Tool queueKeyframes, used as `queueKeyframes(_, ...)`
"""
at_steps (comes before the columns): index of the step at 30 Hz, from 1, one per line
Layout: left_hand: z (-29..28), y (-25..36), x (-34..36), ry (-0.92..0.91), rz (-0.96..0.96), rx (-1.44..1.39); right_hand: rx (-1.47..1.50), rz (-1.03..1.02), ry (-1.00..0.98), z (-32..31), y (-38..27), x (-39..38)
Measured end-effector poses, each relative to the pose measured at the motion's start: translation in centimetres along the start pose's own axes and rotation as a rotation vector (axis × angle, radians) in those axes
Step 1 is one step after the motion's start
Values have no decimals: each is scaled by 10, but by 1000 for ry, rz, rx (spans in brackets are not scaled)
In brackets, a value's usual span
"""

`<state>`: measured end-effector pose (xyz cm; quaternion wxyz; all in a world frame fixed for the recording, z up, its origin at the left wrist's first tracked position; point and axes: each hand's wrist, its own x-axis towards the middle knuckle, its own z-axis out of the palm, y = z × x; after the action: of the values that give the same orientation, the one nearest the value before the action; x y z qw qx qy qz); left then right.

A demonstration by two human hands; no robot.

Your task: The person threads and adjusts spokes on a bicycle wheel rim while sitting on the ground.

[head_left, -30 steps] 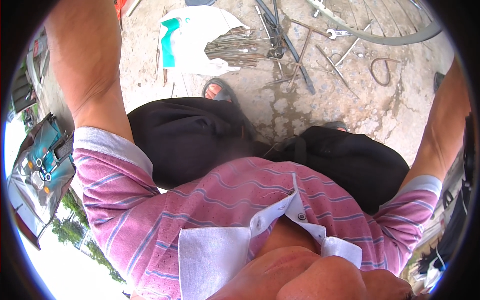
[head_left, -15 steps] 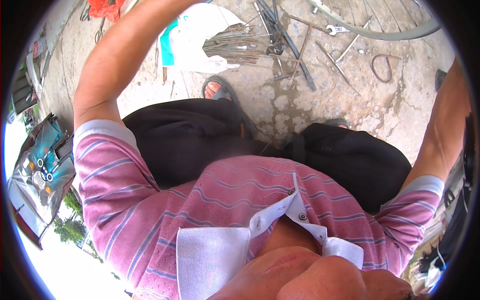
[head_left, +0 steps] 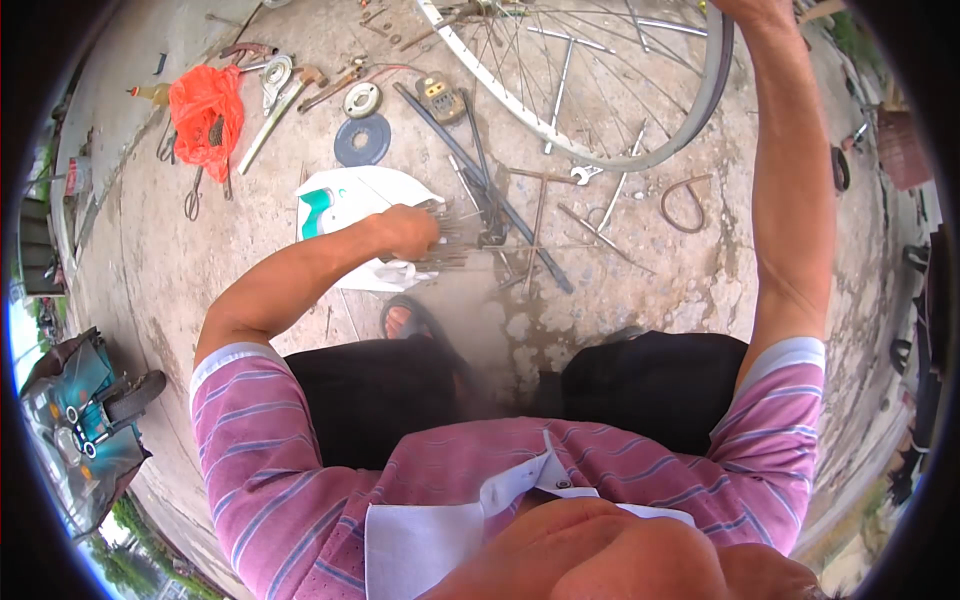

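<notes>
My left hand [head_left: 408,232] is down on a bundle of thin metal spokes [head_left: 452,242] lying on a white plastic bag [head_left: 345,195] with a teal patch. Its fingers are bent in among them, and what exactly they hold is hidden. At the top edge my right hand [head_left: 758,10] is against the rim of a bicycle wheel [head_left: 617,158], its fingers mostly out of sight. Around the wheel lie a wrench [head_left: 585,173], T-handled tools [head_left: 540,198], a long dark bar [head_left: 520,229] and a bent metal rod [head_left: 680,210].
A red plastic bag [head_left: 205,120], a bottle [head_left: 150,94], a grey disc [head_left: 362,140], a small ring [head_left: 362,98] and a yellow tool [head_left: 437,96] lie farther off on the concrete. A parked vehicle with a dark cover [head_left: 85,420] is at left, a maroon object [head_left: 903,150] at right.
My left hand has come from out of frame at the upper left down onto the spokes. The view has tilted, showing more floor and wheel; my right arm now appears more upright.
</notes>
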<state>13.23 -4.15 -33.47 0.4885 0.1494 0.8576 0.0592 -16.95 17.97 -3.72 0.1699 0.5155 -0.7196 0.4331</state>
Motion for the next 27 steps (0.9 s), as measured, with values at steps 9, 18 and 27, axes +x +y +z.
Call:
queueKeyframes(9, -94, -2, -30, 429, 154, -251, 311, 5, 168, 4, -5, 8)
queueKeyframes(18, -260, 43, -107, 1456, 327, -592, 902, 164, 176, 1, 7, 9)
queueKeyframes(27, -278, 59, -86, 1453, 358, -673, 583, 135, 169, 2, -11, 1)
